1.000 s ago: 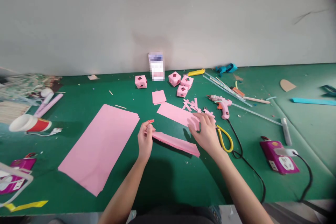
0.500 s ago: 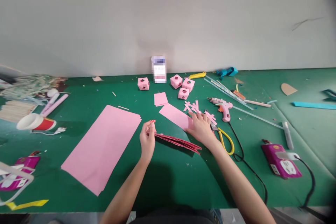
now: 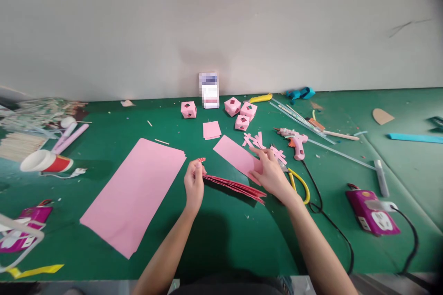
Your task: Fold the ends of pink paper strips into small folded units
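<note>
My left hand point(image 3: 194, 184) is closed on one end of a bundle of folded red-pink paper point(image 3: 237, 185), whose loose layers fan out to the right. A small red-and-white piece point(image 3: 201, 160) shows at its fingertips; I cannot tell what it is. My right hand point(image 3: 272, 173) grips the near right end of a pink paper strip point(image 3: 235, 154) on the table, fingers and thumb around its edges. Small cut pink paper pieces point(image 3: 254, 139) lie just beyond that hand. Yellow-handled pliers point(image 3: 300, 183) are beside its wrist, their jaws partly hidden.
Large pink sheets point(image 3: 133, 193) lie at left. Several folded pink paper cubes point(image 3: 188, 109) and small pink squares point(image 3: 212, 130) sit at the back. At right are a pink glue gun point(image 3: 294, 142) with a cord and a magenta power box point(image 3: 372, 212). A paper cup point(image 3: 46, 161) lies left.
My right hand has drawn slightly nearer, and the pink strip has shifted a little to the right with it. The left hand and its paper bundle have stayed nearly still.
</note>
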### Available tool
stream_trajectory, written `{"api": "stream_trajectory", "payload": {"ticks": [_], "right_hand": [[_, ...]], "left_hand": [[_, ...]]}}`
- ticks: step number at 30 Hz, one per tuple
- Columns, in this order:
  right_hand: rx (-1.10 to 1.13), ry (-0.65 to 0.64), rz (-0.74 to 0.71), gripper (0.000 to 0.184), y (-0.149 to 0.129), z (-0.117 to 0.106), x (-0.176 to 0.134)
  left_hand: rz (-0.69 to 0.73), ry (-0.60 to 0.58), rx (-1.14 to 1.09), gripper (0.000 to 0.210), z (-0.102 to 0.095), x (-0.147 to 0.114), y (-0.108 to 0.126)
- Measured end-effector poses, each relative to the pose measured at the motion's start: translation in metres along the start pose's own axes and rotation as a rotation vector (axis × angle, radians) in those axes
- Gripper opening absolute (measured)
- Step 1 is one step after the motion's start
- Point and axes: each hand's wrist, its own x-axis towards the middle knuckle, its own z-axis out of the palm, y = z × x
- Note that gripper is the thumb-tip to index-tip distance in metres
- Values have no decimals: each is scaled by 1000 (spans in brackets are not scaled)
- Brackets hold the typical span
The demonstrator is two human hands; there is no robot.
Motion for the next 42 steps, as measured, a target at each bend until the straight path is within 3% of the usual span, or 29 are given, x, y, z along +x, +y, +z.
{"api": "stream_trajectory", "payload": {"ticks": [4, 15, 18, 24, 27, 35, 42], "right_hand": [[171, 1, -120, 44, -6, -9, -12], [493, -119, -4, 29, -24, -5, -54], [516, -113, 16, 37, -24, -3, -62], [508, -168, -15, 74, -16, -2, -78], [505, -116, -12, 81, -14, 8, -87], [609, 164, -3, 58, -13, 57, -100], [706, 255, 70, 54, -22, 59, -94]], "left_hand": [[-16, 19, -13, 36, 1, 0, -3], [-39, 56, -62, 40, 3, 1, -13], [-35, 72, -69, 44, 5, 1, -13], [-12, 72, -68, 49, 5, 0, -11], [-18, 35, -65, 47, 5, 1, -9], [-19, 23, -76, 44, 7, 1, -7], [13, 55, -65, 40, 4, 0, -11]]}}
